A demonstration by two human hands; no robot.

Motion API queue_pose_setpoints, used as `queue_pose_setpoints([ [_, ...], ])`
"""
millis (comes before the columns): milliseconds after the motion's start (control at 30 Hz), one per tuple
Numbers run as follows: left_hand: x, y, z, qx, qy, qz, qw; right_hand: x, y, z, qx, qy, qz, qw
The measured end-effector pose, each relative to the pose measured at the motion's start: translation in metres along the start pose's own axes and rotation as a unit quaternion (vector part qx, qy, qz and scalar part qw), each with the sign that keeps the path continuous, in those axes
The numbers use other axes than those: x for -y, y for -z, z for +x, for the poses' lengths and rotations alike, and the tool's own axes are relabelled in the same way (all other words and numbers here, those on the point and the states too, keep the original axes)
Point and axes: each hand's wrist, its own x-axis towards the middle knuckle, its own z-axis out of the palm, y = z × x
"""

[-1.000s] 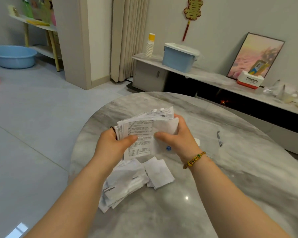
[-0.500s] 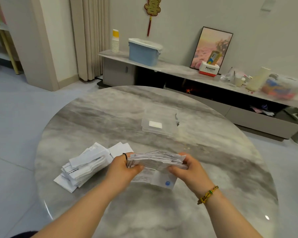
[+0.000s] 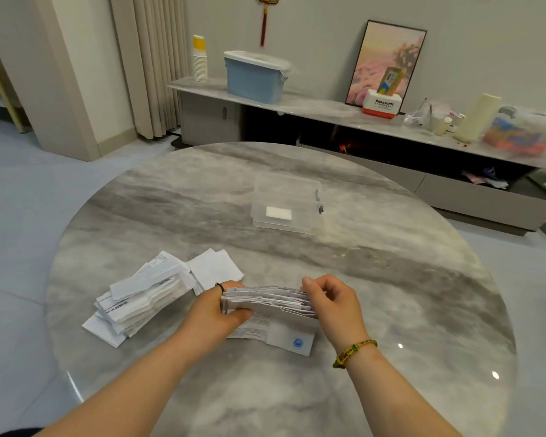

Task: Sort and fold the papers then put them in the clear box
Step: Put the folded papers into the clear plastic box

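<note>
Currently, by my reading: squaring the bundle (image 3: 265, 299) of folded papers before boxing. Loose pile (image 3: 142, 298) lies on the counter (image 3: 391, 279), left of the clear box (image 3: 311, 197) and nearer the person; neither hand touches it. For a clean step: left grip clamps the bundle's left end firmly while the right taps the upper edges flush, so nothing fans out on the carry to the clear box. Left hand (image 3: 215, 313): forearm enters from lower left, thumb across the near face, fingers behind, holding the bundle. Bundle sits nearer the person than the clear box, well apart from it. Right hand (image 3: 333, 305): wrist bent, fingers curled at the bundle's right end, thumb lifted; pinching or only touching, cannot tell.
</note>
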Motion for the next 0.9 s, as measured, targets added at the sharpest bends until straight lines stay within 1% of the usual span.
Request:
queue_pose_setpoints([
  [133,0.001,0.001,0.001,0.017,-0.005,0.0,1.0,-0.002,-0.004,0.003,0.008,-0.039,0.017,0.999],
  [233,0.0,-0.001,0.002,0.019,0.003,-0.027,0.999,0.003,-0.002,0.001,-0.002,0.006,0.023,1.0],
  [300,-0.001,-0.002,0.002,0.026,0.007,-0.031,0.999,0.007,0.0,0.0,0.007,0.029,0.034,0.999],
  [333,0.0,-0.003,0.003,0.033,0.01,-0.033,0.999,0.007,0.0,-0.001,0.018,0.036,0.023,0.999],
  [400,0.001,-0.004,0.004,0.041,0.021,-0.041,0.998,0.007,-0.001,-0.002,0.043,0.039,-0.044,0.997],
  [467,0.001,-0.003,0.005,0.04,0.034,-0.054,0.997,0.003,-0.002,-0.002,0.043,0.032,-0.082,0.995],
  [533,0.001,-0.003,0.005,0.039,0.047,-0.067,0.996,0.002,0.0,0.0,0.026,0.021,-0.048,0.998],
  [600,0.0,-0.003,0.005,0.044,0.066,-0.081,0.994,0.003,0.004,0.004,0.029,-0.003,0.018,0.999],
  [667,-0.003,-0.001,0.004,0.05,0.093,-0.118,0.987,0.005,0.008,0.006,0.062,-0.05,0.085,0.993],
  [733,-0.006,0.002,0.004,0.063,0.128,-0.195,0.97,0.0,0.01,0.009,0.123,-0.106,0.161,0.974],
  [833,-0.01,0.007,0.004,0.106,0.168,-0.278,0.94,-0.004,0.011,0.008,0.219,-0.169,0.18,0.944],
  [900,-0.012,0.01,0.003,0.14,0.187,-0.299,0.925,-0.002,0.011,0.006,0.251,-0.193,0.174,0.932],
])
